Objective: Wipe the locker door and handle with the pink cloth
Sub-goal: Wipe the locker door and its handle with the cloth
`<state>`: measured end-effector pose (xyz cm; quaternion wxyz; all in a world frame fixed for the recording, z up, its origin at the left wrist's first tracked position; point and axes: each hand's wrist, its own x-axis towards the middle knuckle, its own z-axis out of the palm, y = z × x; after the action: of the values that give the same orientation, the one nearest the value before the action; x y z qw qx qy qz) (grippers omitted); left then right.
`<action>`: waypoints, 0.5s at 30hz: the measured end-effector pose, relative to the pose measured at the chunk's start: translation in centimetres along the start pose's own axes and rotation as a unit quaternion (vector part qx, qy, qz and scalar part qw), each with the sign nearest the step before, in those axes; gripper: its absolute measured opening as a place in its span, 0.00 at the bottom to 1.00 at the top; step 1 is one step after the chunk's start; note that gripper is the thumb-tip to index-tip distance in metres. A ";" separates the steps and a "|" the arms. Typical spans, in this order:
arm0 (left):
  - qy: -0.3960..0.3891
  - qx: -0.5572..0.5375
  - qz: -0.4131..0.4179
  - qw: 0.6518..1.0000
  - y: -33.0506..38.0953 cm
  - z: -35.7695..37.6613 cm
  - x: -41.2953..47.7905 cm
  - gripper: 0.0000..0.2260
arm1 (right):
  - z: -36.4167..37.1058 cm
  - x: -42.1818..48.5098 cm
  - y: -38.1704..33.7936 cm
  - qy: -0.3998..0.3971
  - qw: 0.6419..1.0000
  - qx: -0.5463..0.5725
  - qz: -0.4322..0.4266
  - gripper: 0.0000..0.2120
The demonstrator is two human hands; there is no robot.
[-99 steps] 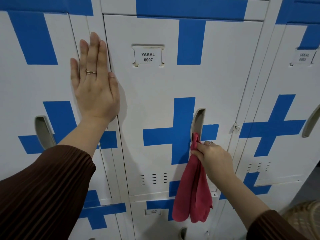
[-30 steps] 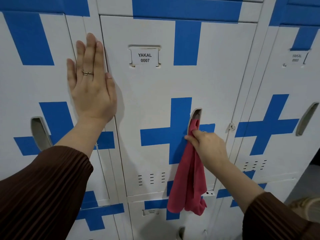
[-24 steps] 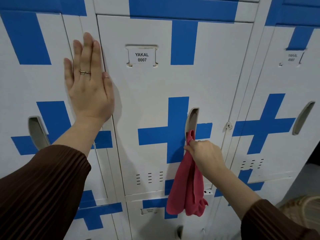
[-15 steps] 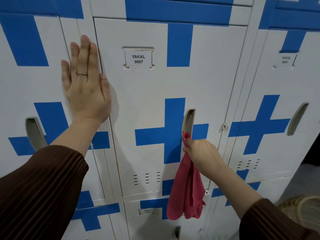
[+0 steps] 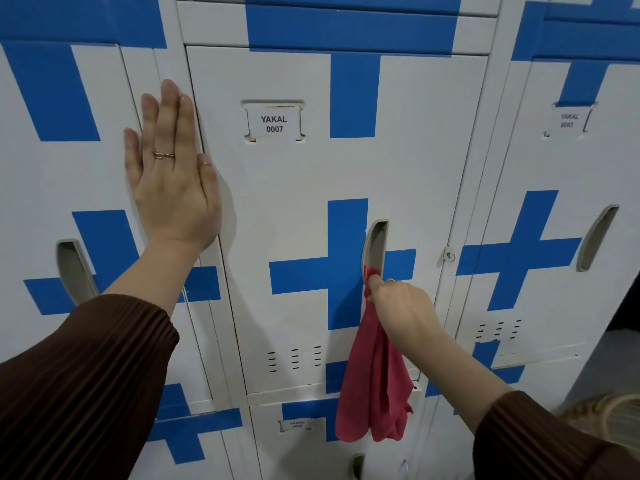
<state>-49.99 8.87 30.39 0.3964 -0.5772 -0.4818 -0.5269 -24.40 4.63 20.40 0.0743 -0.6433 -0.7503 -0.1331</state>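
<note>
**Locker door** (image 5: 304, 209): white metal with blue cross markings, closed. The label (image 5: 274, 123) reads "YAKAL 0007". Vent slots (image 5: 294, 356) sit low on the panel and a small lock tab (image 5: 449, 253) at its right edge.

**Handle** (image 5: 375, 244): a recessed vertical pull just right of the cross's centre. Its upper part is bare and its lower end is filled by cloth.

**Pink cloth** (image 5: 374, 393): the top is tucked into the bottom of the handle recess. The rest hangs straight down over the door, with the tail reaching the locker below.

**Right hand** (image 5: 401, 306): fingers curled round the cloth's upper end, touching the handle's lower end. Possibly a fingertip is inside the recess; the view is unclear.

**Left hand** (image 5: 173, 181): flat with fingers straight, pressed on the seam at the door's left edge. It grasps nothing. There is a ring (image 5: 163, 154) on one finger.

**Basket** (image 5: 609, 414): woven, in the lower right corner, blurred.
</note>
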 end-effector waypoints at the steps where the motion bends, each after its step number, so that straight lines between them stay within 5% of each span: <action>1: 0.001 -0.001 0.000 1.000 0.0 0.0 0.0 0.24 | 0.1 -0.1 0.0 0.004 1.000 0.002 -0.003 0.08; 15: -0.001 0.005 0.001 1.000 -0.1 0.1 0.0 0.24 | 0.1 0.2 -0.4 0.026 0.999 -0.041 -0.012 0.12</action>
<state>-50.03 8.96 30.41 0.3995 -0.5761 -0.4844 -0.5233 -24.83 4.77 20.31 0.0654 -0.6328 -0.7500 -0.1810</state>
